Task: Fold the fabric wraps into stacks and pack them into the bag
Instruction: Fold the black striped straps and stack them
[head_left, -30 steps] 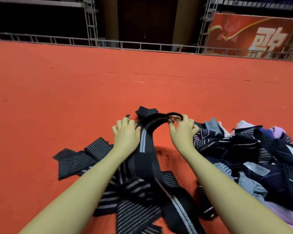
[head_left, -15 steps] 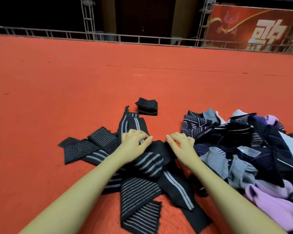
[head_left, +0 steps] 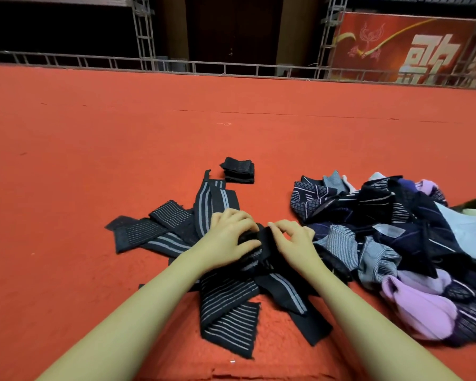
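I'm mid-fold: my left hand (head_left: pixel 228 237) and right hand (head_left: pixel 294 243) both pinch a black wrap (head_left: pixel 261 243). Next, it joins the folded stack (head_left: pixel 238 174) beyond.

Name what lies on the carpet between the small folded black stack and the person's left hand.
In the head view, a long black wrap with grey stripes lies there, running from near the folded stack down to the left hand, on the red carpet.

garment pile (head_left: pixel 412 243) cut off right, banner (head_left: pixel 412 48) cropped
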`<action>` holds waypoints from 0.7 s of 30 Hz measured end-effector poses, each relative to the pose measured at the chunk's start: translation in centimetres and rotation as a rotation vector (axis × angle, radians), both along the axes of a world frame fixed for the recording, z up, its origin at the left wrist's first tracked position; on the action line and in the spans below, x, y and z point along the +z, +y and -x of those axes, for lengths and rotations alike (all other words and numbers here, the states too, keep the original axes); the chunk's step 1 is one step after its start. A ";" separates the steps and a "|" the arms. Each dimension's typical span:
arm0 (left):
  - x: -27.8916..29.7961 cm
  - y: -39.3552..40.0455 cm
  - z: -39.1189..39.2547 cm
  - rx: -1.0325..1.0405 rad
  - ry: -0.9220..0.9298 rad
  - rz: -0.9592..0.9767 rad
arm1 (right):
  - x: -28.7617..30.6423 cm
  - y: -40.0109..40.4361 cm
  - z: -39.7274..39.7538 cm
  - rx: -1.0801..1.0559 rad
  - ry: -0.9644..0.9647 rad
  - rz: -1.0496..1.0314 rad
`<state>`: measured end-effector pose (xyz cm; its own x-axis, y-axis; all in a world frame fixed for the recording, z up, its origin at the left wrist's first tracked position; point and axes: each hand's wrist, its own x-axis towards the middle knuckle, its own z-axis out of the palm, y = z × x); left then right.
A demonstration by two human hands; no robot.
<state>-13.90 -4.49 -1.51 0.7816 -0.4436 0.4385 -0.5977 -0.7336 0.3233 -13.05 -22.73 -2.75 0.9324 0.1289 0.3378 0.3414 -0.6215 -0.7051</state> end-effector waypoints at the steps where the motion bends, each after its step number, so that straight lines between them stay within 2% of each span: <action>1: -0.2 -0.1 -0.1 0.024 0.008 0.021 | -0.3 -0.1 0.1 0.017 0.009 0.001; 5: -1.0 0.0 -0.2 0.127 -0.031 0.176 | -0.5 -0.3 0.4 0.047 -0.019 0.093; 8: -1.2 0.0 -0.1 0.143 -0.112 0.213 | -0.1 0.6 -0.5 -0.037 -0.089 0.129; 16: 0.1 -0.3 -0.8 0.097 -0.323 0.134 | 1.4 0.4 -3.1 -0.125 -0.090 0.124; 21: -0.3 0.0 -1.0 0.063 -0.320 0.030 | 1.2 0.4 -3.2 -0.160 -0.100 0.226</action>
